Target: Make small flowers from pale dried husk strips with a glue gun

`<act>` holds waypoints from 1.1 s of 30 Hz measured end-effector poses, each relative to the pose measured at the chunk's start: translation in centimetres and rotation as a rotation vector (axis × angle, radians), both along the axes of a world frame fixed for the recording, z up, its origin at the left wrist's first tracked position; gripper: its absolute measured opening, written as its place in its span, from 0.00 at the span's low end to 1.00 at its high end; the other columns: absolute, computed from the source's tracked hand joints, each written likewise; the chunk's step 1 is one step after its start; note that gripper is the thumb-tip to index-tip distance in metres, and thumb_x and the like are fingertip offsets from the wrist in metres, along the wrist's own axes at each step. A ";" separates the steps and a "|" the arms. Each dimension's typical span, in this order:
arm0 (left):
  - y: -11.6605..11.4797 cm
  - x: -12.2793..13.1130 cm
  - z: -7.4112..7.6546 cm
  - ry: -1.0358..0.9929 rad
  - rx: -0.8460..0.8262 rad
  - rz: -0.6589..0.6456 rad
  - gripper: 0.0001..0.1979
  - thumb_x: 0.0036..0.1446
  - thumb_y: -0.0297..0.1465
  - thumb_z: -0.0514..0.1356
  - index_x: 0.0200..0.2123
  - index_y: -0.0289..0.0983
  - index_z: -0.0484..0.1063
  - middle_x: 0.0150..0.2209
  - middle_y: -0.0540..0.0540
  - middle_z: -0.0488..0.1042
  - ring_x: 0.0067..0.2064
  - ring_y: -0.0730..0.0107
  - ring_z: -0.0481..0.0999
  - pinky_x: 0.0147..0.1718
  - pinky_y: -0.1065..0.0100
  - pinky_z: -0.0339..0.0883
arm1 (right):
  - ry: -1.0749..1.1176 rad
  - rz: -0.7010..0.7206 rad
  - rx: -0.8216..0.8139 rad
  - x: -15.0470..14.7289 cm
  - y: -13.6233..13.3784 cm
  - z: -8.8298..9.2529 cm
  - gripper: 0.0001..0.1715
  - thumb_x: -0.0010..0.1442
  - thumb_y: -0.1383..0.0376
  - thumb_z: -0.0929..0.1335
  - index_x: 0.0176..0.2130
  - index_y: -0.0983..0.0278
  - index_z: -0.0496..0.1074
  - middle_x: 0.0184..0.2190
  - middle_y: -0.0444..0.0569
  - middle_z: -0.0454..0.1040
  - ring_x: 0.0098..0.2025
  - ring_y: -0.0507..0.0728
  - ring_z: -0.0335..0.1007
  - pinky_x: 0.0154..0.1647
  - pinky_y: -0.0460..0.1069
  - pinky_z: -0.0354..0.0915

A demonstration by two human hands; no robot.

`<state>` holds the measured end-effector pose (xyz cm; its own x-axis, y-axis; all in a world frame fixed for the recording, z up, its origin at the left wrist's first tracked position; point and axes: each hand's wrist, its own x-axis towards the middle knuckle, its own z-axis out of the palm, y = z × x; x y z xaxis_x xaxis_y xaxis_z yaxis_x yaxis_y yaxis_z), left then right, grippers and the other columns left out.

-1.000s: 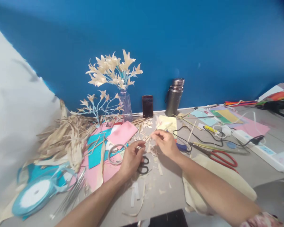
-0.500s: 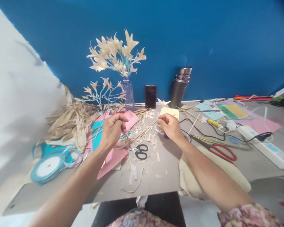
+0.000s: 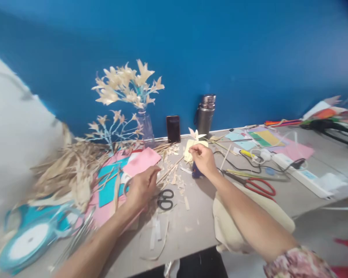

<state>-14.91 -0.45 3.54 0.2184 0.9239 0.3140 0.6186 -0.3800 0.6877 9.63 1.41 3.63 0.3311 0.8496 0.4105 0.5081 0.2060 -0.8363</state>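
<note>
My right hand [image 3: 203,159] is raised over the table with thumb and fingers pinched together; anything between them is too small to make out. Just behind it are a yellow paper pad [image 3: 188,150] and a pale husk flower [image 3: 196,134]. Partly hidden below this hand is a dark blue object [image 3: 196,172]. My left hand [image 3: 142,188] hovers beside black-handled scissors [image 3: 166,199], palm down, fingers curled and closed; what they hold, if anything, is hidden. Pink paper [image 3: 143,160] and blue paper [image 3: 108,189] lie beyond it.
Dried husks [image 3: 60,166] are heaped at left, near a ribbon spool [image 3: 27,241]. A clear vase [image 3: 145,129] of husk flowers, a phone [image 3: 173,129] and a thermos [image 3: 205,116] stand at the back. Red-handled scissors [image 3: 261,186], cables and a power strip [image 3: 303,173] lie right.
The view has swung right and tilted up. My left hand has lowered toward the black-handled scissors. My right hand stays pinched near the yellow pad, with more of the dark blue object showing.
</note>
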 end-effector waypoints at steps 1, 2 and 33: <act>0.0 0.0 -0.6 0.054 0.056 -0.008 0.14 0.60 0.34 0.53 0.40 0.42 0.79 0.30 0.47 0.81 0.28 0.64 0.77 0.29 0.70 0.64 | 0.003 0.007 -0.001 0.0 0.1 0.0 0.09 0.55 0.63 0.66 0.32 0.63 0.76 0.32 0.49 0.81 0.32 0.57 0.74 0.37 0.50 0.67; 0.0 -0.1 -1.3 0.088 0.104 -0.031 0.14 0.60 0.34 0.54 0.39 0.42 0.80 0.33 0.46 0.82 0.31 0.62 0.79 0.31 0.69 0.65 | 0.012 0.023 -0.007 0.0 0.2 0.0 0.09 0.55 0.63 0.66 0.32 0.63 0.76 0.32 0.49 0.80 0.32 0.56 0.74 0.36 0.49 0.67; -0.8 0.1 -3.3 0.211 0.118 -0.136 0.20 0.66 0.42 0.46 0.22 0.41 0.59 0.19 0.52 0.67 0.21 0.69 0.67 0.25 0.68 0.56 | -0.016 -0.187 -0.264 13.5 3.3 -4.0 0.08 0.52 0.63 0.67 0.28 0.64 0.76 0.19 0.44 0.74 0.21 0.53 0.68 0.24 0.46 0.61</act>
